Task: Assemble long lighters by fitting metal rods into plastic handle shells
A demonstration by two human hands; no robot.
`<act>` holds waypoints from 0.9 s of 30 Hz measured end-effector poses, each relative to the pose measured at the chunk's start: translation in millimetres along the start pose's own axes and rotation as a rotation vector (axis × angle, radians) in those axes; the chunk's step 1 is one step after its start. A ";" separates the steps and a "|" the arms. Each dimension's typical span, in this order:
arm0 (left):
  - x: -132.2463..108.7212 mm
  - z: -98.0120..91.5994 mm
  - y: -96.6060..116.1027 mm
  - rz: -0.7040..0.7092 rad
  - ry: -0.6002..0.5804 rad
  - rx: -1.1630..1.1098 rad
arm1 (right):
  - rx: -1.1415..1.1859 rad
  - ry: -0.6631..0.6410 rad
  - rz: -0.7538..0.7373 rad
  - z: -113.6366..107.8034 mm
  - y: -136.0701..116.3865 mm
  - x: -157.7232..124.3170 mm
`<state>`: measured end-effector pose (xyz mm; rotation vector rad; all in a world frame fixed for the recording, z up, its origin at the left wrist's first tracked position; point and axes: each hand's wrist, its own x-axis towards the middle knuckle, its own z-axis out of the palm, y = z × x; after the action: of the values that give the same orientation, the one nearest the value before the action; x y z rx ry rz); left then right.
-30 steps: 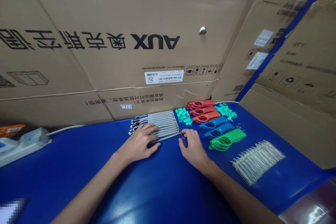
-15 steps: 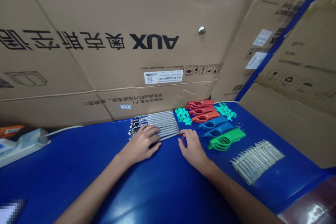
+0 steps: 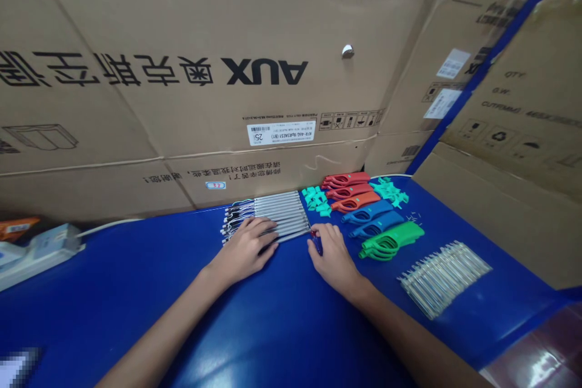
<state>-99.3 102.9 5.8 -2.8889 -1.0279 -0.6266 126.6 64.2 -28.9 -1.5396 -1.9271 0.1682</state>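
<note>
Several thin metal tubes [image 3: 282, 209] lie in a row side by side, with black and white wires [image 3: 234, 216] at their left ends. Over the near part of the row lies my left hand [image 3: 248, 247], its fingers curved on the tubes. The nearest tube [image 3: 293, 235] comes out between thumb and forefinger, slightly askew from the others. At the right end of this tube, my right hand [image 3: 331, 254] is closed round a small red-and-blue tool [image 3: 317, 245]; its kind is mostly hidden by the fingers.
Right of my hands lie red, orange, blue and green lighter casings [image 3: 395, 239], between turquoise plastic pieces [image 3: 317, 200]. Clear packs of thin rods [image 3: 445, 279] sit farther right. A cardboard wall [image 3: 204, 115] stands behind; a white power strip [image 3: 40, 254] is at left.
The view has shifted very slightly. Both hands stay in the same place on the tubes, with the small tool still in my right hand.
</note>
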 end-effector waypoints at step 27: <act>-39.8 -48.9 -8.0 -0.128 -0.119 0.035 | -0.038 0.039 -0.041 4.4 5.3 -1.7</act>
<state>-150.0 78.1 35.0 -2.8777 -1.2338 -0.4406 128.7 65.6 -35.6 -1.5155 -1.9400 0.0845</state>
